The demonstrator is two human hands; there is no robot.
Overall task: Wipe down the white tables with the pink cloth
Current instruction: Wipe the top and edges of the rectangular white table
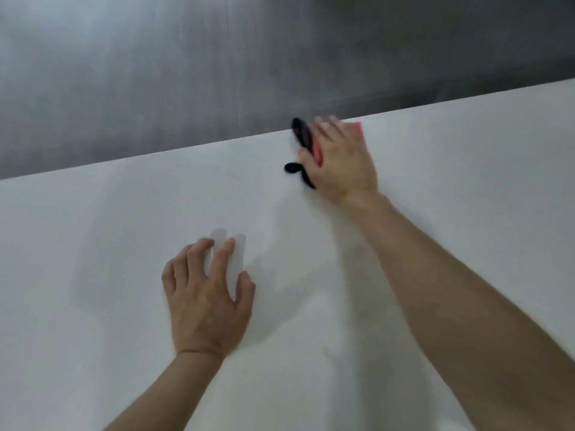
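A white table (124, 244) fills the lower part of the view. My right hand (340, 160) lies flat on the pink cloth (357, 127) near the table's far edge, and only pink strips show at the fingertips and by the thumb. A black object with a black strap (300, 138) sits just left of that hand, touching it. My left hand (207, 293) rests on the table nearer to me, its fingers spread over a pale translucent thing (231, 259) that I cannot identify. The frame is motion-blurred.
Beyond the table's far edge (217, 144) lies a grey floor (186, 73). The edge runs diagonally, higher at the right.
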